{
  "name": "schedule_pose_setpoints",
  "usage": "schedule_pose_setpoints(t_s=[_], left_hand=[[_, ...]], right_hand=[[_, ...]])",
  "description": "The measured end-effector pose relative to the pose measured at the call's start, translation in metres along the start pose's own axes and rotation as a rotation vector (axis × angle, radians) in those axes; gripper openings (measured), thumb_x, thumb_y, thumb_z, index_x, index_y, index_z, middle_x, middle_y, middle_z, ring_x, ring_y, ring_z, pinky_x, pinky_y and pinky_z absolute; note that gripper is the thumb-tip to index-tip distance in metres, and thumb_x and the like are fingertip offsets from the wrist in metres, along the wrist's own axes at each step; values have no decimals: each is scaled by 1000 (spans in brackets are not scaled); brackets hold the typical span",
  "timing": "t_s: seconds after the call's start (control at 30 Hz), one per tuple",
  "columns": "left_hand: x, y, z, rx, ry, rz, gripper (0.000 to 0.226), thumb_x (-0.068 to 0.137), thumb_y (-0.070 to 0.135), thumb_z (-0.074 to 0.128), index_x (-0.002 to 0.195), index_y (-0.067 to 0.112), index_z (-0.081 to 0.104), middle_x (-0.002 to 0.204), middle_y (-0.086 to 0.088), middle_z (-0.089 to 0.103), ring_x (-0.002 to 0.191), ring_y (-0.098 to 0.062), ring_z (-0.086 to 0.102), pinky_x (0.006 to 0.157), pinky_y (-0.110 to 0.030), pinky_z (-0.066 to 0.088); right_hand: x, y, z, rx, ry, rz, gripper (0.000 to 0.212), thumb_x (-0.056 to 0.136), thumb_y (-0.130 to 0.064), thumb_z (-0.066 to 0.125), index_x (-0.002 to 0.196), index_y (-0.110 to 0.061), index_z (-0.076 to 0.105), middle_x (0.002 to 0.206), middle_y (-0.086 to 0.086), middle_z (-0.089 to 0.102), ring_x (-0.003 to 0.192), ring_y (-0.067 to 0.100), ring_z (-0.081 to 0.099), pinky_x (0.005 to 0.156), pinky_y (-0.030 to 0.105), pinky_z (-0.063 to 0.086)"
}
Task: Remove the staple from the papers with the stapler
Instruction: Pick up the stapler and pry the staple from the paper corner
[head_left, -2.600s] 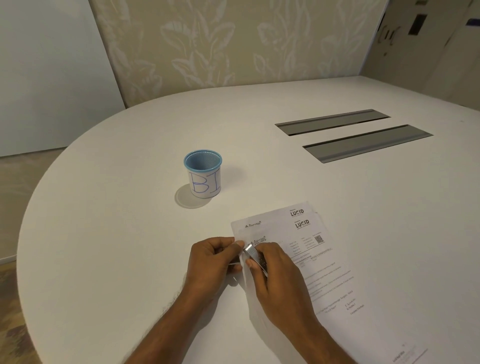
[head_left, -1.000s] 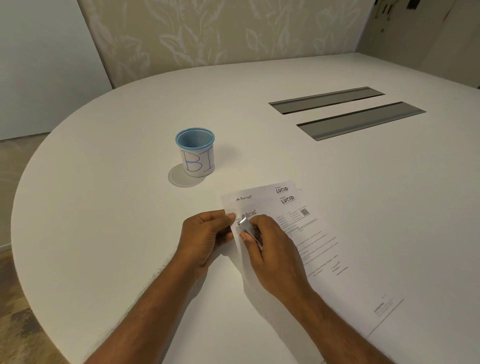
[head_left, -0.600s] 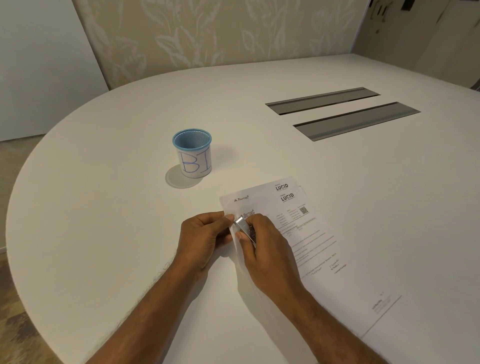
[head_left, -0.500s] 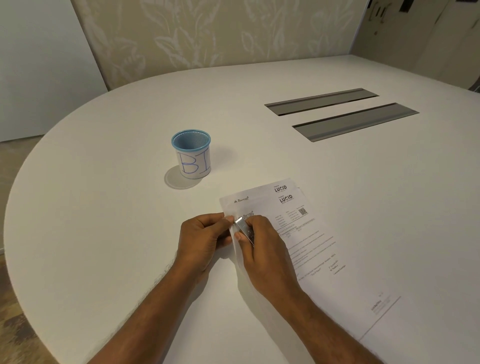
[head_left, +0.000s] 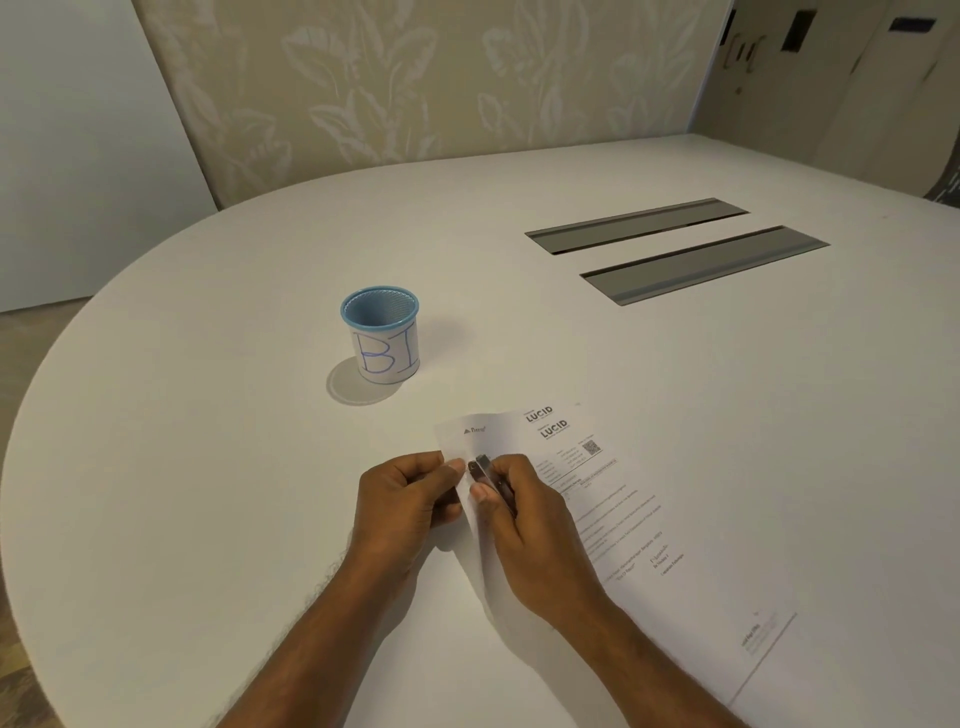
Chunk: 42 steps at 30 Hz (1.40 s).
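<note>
A stack of printed white papers (head_left: 613, 499) lies on the white table (head_left: 208, 467), top edge toward a blue cup. My left hand (head_left: 402, 499) pinches the papers' left edge near the top corner, lifting it a little. My right hand (head_left: 524, 530) grips a small metallic stapler (head_left: 488, 475), whose tip is against the papers just beside my left thumb. The staple itself is too small to make out.
A blue mesh cup (head_left: 382, 335) wrapped in white paper marked "BI" stands behind the papers to the left. Two grey cable hatches (head_left: 701, 262) are set into the table at the back right. The table's curved edge runs along the left.
Both hands have stayed together at the papers' top left corner, with the stapler tip shifting only slightly. The camera has moved a little.
</note>
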<state>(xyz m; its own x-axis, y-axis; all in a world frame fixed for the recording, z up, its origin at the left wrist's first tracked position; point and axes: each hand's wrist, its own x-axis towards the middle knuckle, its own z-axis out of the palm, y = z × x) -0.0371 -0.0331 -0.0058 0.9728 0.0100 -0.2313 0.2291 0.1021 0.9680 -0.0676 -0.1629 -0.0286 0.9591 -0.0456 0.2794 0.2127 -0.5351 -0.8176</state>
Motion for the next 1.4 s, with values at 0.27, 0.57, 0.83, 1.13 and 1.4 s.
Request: schedule_pose_setpoints(t_s=[0.27,0.57,0.83,1.13,1.4], left_hand=[[-2,1,0,-1,27,-14,15,89,13,66,84,6,79,86,-15,78,86,-42,73,85,-53,59],[-2,0,-2,76,61,-7,17,91,11,63,81,6,76,82,-10,79,76,-31,76,75,-44,62],[-7,0,-1,222,125,108,11,89,4,63,86,4,73,71,-4,77,57,-8,73,46,-16,53],[-1,2,-3,490,190,148,11,87,16,68,81,25,71,74,3,76,71,-17,74,73,-41,62],[-2,3,-4,665,212,224,57,84,16,71,137,16,49,69,7,67,69,-15,67,71,-29,48]], right_hand=[[5,2,-14,284,-91,187,18,94,-36,51,93,-19,55,74,3,62,55,10,50,52,34,48],[12,-7,-31,486,-142,443,19,94,-25,54,92,-7,61,73,1,66,53,11,59,47,20,49],[20,5,-58,1487,-136,1066,21,77,-17,63,89,0,59,67,10,58,43,10,57,27,14,35],[9,-3,-75,585,-53,769,22,93,-26,56,86,-6,61,73,11,64,48,18,60,36,21,38],[-9,18,-87,-466,47,205,11,87,-38,61,92,-29,65,75,-11,65,69,10,59,61,27,50]])
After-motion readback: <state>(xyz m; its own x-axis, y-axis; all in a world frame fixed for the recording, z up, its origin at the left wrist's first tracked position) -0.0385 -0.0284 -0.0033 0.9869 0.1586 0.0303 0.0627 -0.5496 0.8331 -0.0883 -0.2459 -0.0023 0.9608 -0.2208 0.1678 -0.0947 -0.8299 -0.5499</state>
